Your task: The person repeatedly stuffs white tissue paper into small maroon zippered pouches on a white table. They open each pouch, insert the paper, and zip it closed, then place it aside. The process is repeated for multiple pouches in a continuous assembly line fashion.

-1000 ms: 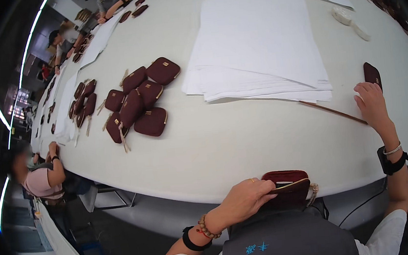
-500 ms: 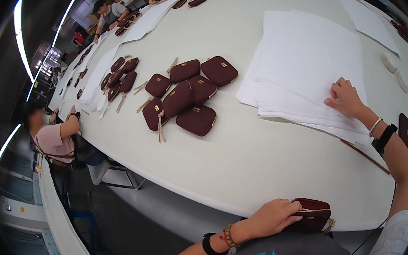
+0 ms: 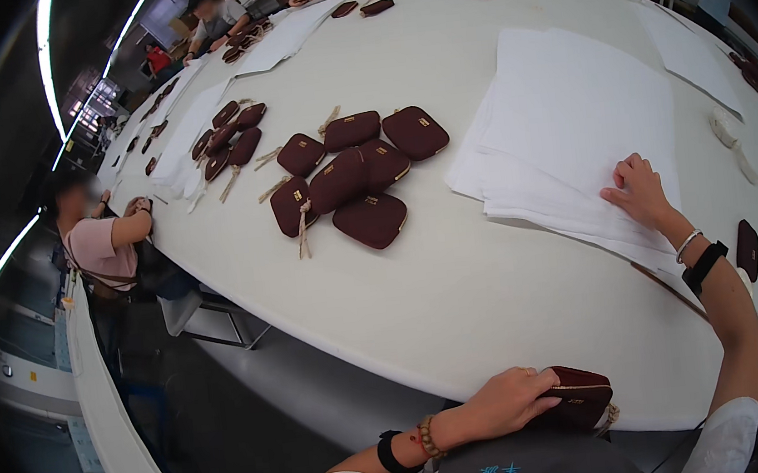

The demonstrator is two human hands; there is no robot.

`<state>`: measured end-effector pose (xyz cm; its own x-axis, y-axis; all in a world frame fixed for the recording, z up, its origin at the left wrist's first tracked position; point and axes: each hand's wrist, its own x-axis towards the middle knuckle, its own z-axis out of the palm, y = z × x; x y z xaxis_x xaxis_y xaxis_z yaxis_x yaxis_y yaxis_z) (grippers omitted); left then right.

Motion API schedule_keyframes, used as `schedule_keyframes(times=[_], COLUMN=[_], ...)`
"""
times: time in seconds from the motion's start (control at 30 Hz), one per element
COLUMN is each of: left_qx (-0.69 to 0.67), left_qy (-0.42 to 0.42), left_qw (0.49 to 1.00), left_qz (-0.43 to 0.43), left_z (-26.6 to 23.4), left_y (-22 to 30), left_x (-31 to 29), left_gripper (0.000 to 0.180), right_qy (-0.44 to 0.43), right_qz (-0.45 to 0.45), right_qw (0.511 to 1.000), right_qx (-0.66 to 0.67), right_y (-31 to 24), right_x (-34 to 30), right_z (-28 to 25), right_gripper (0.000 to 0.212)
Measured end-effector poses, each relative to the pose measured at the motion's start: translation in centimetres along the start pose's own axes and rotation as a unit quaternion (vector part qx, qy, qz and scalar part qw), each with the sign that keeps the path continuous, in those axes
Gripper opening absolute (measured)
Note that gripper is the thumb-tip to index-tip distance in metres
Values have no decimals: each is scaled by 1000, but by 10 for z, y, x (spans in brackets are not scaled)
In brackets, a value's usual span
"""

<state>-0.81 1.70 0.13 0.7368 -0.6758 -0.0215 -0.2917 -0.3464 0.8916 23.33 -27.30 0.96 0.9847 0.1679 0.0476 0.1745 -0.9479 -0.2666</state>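
At the near table edge, my left hand (image 3: 507, 404) grips a dark burgundy zip pouch (image 3: 585, 404) by its left side. The pouch's zip top is parted, and a beige cord hangs from its right end; my fingertips are partly hidden at its opening. My right hand (image 3: 644, 199) rests on the right part of a fanned stack of white paper sheets (image 3: 559, 119). Its fingers are bent, with the thumb apart from them and no object visible between. Left of the paper lies a cluster of burgundy pouches (image 3: 337, 181), some with beige cord pulls.
Another pouch (image 3: 747, 249) lies right of my right wrist, with a white roll (image 3: 726, 125) farther back. A thin brown strip (image 3: 672, 290) shows under the paper. More pouches (image 3: 228, 141) lie to the left. A co-worker in pink (image 3: 101, 240) sits at the table's left edge.
My view has shifted slightly. My left hand still holds the pouch, whose opening looks narrower now. My right hand stays on the paper in nearly the same pose.
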Motion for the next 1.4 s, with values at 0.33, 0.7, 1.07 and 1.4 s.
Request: schedule_keyframes(times=[0.33, 0.7, 1.07, 1.4], left_qx=[-6, 29, 9, 21], left_qy=[-7, 2, 7, 19], left_qw=[1000, 1000, 1000, 999], left_qz=[-3, -12, -1, -35], left_z=[9, 8, 12, 9], left_y=[-4, 0, -4, 0], left_x=[-6, -12, -15, -15], left_gripper=[21, 24, 23, 23], right_qy=[59, -18, -89, -49], right_qz=[-35, -145, -178, -104], right_qw=[997, 984, 934, 993], right_qx=[31, -105, -297, -18], right_y=[9, -40, -29, -39], right_x=[1, -10, -1, -8], right_z=[17, -17, 0, -33], right_gripper=[25, 15, 3, 18])
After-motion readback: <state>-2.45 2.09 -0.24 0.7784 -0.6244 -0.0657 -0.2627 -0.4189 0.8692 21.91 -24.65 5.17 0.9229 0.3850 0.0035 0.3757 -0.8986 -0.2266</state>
